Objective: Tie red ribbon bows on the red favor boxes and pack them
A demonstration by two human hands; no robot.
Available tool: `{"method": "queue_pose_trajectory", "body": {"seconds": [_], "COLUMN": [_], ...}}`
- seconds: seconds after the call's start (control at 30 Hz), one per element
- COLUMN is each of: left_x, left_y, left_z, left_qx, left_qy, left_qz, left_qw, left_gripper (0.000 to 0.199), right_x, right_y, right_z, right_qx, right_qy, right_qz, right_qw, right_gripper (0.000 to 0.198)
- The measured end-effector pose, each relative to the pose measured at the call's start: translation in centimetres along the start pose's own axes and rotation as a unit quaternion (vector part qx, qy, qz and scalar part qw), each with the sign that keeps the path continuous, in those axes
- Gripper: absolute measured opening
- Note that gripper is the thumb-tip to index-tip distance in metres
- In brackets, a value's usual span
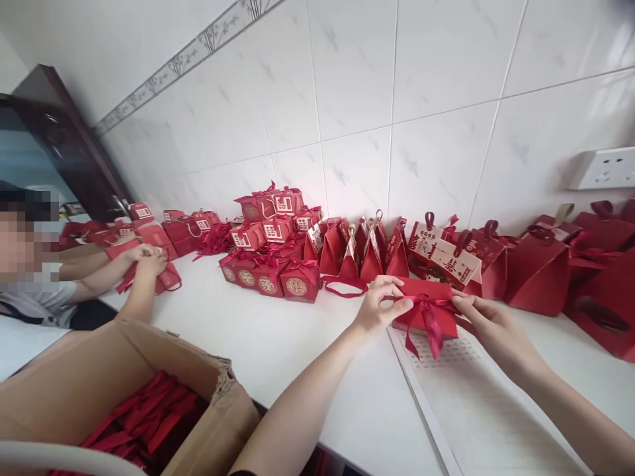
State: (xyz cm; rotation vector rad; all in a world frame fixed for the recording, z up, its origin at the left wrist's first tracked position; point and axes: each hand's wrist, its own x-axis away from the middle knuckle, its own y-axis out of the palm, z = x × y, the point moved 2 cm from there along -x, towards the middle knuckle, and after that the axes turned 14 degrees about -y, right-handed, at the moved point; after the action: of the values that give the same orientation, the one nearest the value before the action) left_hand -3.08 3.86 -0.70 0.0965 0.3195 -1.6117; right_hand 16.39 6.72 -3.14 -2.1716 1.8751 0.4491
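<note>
A red gift box (403, 289) tied with a shiny dark-red ribbon bow (430, 320) sits over the table between my two hands. My left hand (380, 305) is closed on the box's left side, its thumb by the bow and its fingers along the top edge. At the right side, my right hand (483, 318) pinches the box near its corner, where the ribbon passes. Both ribbon tails hang down the front. Under the box lies a printed sheet (471, 370) with rows of small marks.
Red gift boxes (270, 281) are stacked by the tiled wall, beside a row of triangular red boxes (536, 274). A cardboard box (213, 403) of red ribboned items (153, 413) stands front left. Another person's hands (146, 258) work on a red box at left.
</note>
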Motion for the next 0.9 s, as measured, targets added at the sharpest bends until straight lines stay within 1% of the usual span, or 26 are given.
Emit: {"method": "queue_pose_trajectory", "body": {"seconds": [0.07, 0.13, 0.23, 0.33, 0.4, 0.53, 0.6, 0.73, 0.83, 0.9], "left_x": [-0.1, -0.2, -0.6, -0.8, -0.9, -0.7, -0.6, -0.6, -0.7, -0.7], "left_y": [0.1, 0.1, 0.2, 0.1, 0.1, 0.2, 0.3, 0.4, 0.4, 0.4], "left_z": [0.0, 0.0, 0.0, -0.1, -0.1, 0.2, 0.3, 0.4, 0.3, 0.1], "left_qx": [-0.001, -0.009, -0.014, -0.009, -0.004, 0.004, -0.004, -0.035, -0.041, -0.037], "left_qy": [-0.003, 0.000, 0.001, -0.003, -0.006, -0.009, -0.010, -0.013, -0.033, -0.034], "left_qz": [0.009, 0.016, 0.017, 0.017, 0.024, 0.054, 0.060, 0.071, 0.079, 0.084], "left_qw": [1.000, 1.000, 1.000, 1.000, 1.000, 0.998, 0.998, 0.997, 0.996, 0.995], "left_gripper": [0.025, 0.024, 0.021, 0.022, 0.023, 0.019, 0.019, 0.026, 0.023, 0.021], "right_x": [0.1, 0.1, 0.2, 0.1, 0.1, 0.1, 0.1, 0.0, 0.0, 0.0], "right_y": [0.1, 0.3, 0.6, 0.7, 0.7, 0.8, 0.8, 0.8, 0.8, 0.8], "right_z": [-0.2, -0.7, -1.5, -1.9, -1.8, -1.6, -1.6, -1.7, -1.7, -1.8], "right_qx": [-0.004, -0.003, 0.032, 0.073, 0.061, -0.013, -0.031, -0.030, -0.018, -0.003], "right_qy": [-0.004, -0.021, -0.058, -0.082, -0.081, -0.057, -0.050, -0.041, -0.046, -0.056], "right_qz": [-0.002, -0.011, -0.024, -0.020, -0.019, -0.025, -0.024, -0.017, -0.019, -0.019], "right_qw": [1.000, 1.000, 0.998, 0.994, 0.995, 0.998, 0.998, 0.999, 0.999, 0.998], "right_gripper": [0.049, 0.049, 0.051, 0.055, 0.055, 0.052, 0.051, 0.051, 0.050, 0.051]}}
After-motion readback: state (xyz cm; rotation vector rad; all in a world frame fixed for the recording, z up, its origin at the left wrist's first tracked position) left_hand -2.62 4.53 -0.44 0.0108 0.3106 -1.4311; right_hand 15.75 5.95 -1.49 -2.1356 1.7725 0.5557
